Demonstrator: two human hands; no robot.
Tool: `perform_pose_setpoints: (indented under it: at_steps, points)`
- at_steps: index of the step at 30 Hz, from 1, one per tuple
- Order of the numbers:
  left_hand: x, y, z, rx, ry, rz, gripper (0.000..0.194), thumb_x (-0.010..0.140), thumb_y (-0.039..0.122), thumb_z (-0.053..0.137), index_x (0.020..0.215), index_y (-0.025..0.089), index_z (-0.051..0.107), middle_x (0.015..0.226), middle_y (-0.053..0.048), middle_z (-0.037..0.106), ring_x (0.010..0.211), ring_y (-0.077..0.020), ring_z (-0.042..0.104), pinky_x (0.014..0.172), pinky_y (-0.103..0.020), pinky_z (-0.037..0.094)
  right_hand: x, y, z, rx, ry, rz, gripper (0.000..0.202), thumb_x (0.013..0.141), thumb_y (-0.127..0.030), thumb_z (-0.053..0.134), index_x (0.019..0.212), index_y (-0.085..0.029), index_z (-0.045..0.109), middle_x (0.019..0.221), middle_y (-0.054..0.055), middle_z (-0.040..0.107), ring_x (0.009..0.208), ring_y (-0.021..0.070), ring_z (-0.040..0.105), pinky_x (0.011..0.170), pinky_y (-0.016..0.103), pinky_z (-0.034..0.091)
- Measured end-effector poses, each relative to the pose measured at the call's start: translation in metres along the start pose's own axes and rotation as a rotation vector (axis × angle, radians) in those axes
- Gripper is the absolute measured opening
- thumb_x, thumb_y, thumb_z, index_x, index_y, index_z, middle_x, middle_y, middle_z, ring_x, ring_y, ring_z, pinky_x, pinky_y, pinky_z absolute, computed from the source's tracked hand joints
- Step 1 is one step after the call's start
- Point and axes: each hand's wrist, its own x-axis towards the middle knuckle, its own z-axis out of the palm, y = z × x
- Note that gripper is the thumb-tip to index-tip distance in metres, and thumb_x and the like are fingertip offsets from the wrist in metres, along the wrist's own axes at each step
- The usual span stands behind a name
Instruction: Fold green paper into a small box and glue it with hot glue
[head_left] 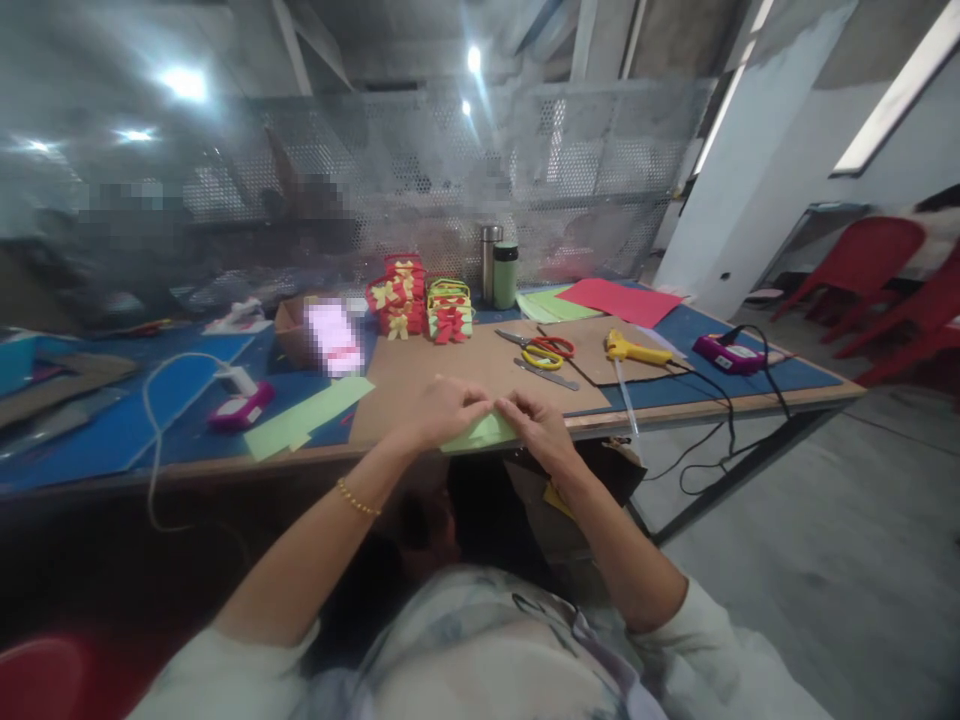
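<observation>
At the front edge of the table, both my hands pinch a folded piece of light green paper (pixel 480 436). My left hand (pixel 450 408) comes in from the left with its fingers closed at the paper's upper edge. My right hand (pixel 538 425) grips the same edge from the right, the fingertips of both hands nearly touching. Part of the paper is covered by my fingers. Beneath my hands lies a brown cardboard sheet (pixel 420 370). Left of my left hand rests a light green paper strip (pixel 311 418).
Behind stand red and green bow-trimmed paper pieces (pixel 420 305) and two bottles (pixel 504 275). Scissors (pixel 544 350), a craft knife (pixel 551 375) and a yellow glue gun (pixel 634 348) lie right. A phone (pixel 334 335) leans left. Purple power blocks (pixel 240 405) have trailing cables.
</observation>
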Motion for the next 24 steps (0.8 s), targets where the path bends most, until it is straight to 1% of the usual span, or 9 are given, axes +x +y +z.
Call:
perform_pose_setpoints:
  at_steps: [2, 4, 7, 10, 12, 15, 18, 21, 24]
  points:
    - [0.006, 0.002, -0.001, 0.023, -0.02, 0.004, 0.033, 0.089, 0.034, 0.05, 0.077, 0.018, 0.076, 0.067, -0.001, 0.069, 0.064, -0.0147, 0.053, 0.062, -0.026, 0.032, 0.004, 0.005, 0.0, 0.071, -0.028, 0.079, 0.055, 0.079, -0.073, 0.063, 0.066, -0.021, 0.056, 0.059, -0.004, 0.04, 0.059, 0.0124, 0.037, 0.052, 0.026, 0.029]
    - [0.01, 0.003, -0.003, 0.067, -0.031, -0.014, 0.033, 0.089, 0.034, 0.049, 0.079, 0.017, 0.076, 0.072, -0.003, 0.071, 0.066, -0.0155, 0.055, 0.064, -0.027, 0.033, 0.007, 0.006, 0.0, 0.117, -0.016, 0.101, 0.054, 0.076, -0.073, 0.067, 0.066, -0.021, 0.057, 0.06, -0.004, 0.041, 0.06, 0.0125, 0.037, 0.053, 0.026, 0.029]
    - [0.01, 0.0, -0.009, 0.109, -0.043, -0.111, 0.035, 0.087, 0.039, 0.051, 0.073, 0.016, 0.073, 0.069, -0.003, 0.068, 0.066, -0.0165, 0.055, 0.062, -0.028, 0.033, 0.011, 0.005, -0.001, 0.145, 0.033, 0.096, 0.051, 0.075, -0.069, 0.069, 0.064, -0.02, 0.058, 0.06, -0.003, 0.042, 0.061, 0.0128, 0.038, 0.055, 0.026, 0.03]
    - [0.004, -0.009, -0.018, 0.037, -0.052, -0.21, 0.036, 0.084, 0.044, 0.052, 0.073, 0.017, 0.073, 0.066, -0.002, 0.066, 0.065, -0.0172, 0.054, 0.058, -0.028, 0.033, 0.013, 0.004, 0.0, 0.173, 0.053, 0.125, 0.048, 0.074, -0.066, 0.068, 0.063, -0.02, 0.059, 0.062, -0.002, 0.044, 0.062, 0.0132, 0.039, 0.056, 0.027, 0.031]
    - [-0.001, -0.014, -0.023, -0.008, -0.072, -0.215, 0.036, 0.083, 0.045, 0.053, 0.076, 0.017, 0.075, 0.067, -0.001, 0.067, 0.065, -0.0172, 0.055, 0.058, -0.028, 0.034, 0.013, 0.005, 0.001, 0.18, 0.052, 0.141, 0.048, 0.072, -0.066, 0.068, 0.063, -0.02, 0.059, 0.062, -0.002, 0.044, 0.062, 0.0134, 0.039, 0.056, 0.027, 0.031]
    - [-0.004, -0.02, -0.025, -0.057, -0.079, -0.174, 0.036, 0.081, 0.044, 0.053, 0.077, 0.017, 0.076, 0.072, -0.002, 0.07, 0.069, -0.0181, 0.058, 0.06, -0.027, 0.037, 0.014, 0.008, 0.004, 0.164, 0.067, 0.142, 0.048, 0.072, -0.066, 0.068, 0.064, -0.02, 0.061, 0.063, -0.002, 0.045, 0.064, 0.0137, 0.04, 0.058, 0.027, 0.033]
    - [-0.001, -0.027, -0.02, -0.064, -0.026, -0.17, 0.034, 0.079, 0.044, 0.055, 0.07, 0.017, 0.074, 0.066, -0.001, 0.066, 0.065, -0.0171, 0.055, 0.057, -0.027, 0.035, 0.016, 0.013, 0.009, 0.151, 0.087, 0.134, 0.045, 0.073, -0.064, 0.066, 0.063, -0.02, 0.058, 0.062, -0.002, 0.043, 0.064, 0.0136, 0.039, 0.058, 0.027, 0.032]
    - [0.003, -0.04, -0.012, -0.128, 0.042, -0.206, 0.031, 0.077, 0.045, 0.061, 0.065, 0.018, 0.073, 0.057, 0.001, 0.06, 0.059, -0.0163, 0.052, 0.054, -0.027, 0.032, 0.021, 0.019, 0.013, 0.139, 0.1, 0.13, 0.044, 0.073, -0.062, 0.063, 0.06, -0.021, 0.051, 0.06, -0.003, 0.036, 0.062, 0.0131, 0.034, 0.057, 0.027, 0.028]
    - [0.005, -0.06, -0.008, -0.255, 0.094, -0.245, 0.028, 0.074, 0.046, 0.068, 0.069, 0.02, 0.077, 0.06, 0.0, 0.065, 0.061, -0.0181, 0.056, 0.055, -0.027, 0.035, 0.027, 0.024, 0.012, 0.12, 0.116, 0.116, 0.042, 0.075, -0.061, 0.058, 0.062, -0.022, 0.049, 0.062, -0.003, 0.037, 0.063, 0.0134, 0.035, 0.057, 0.028, 0.029]
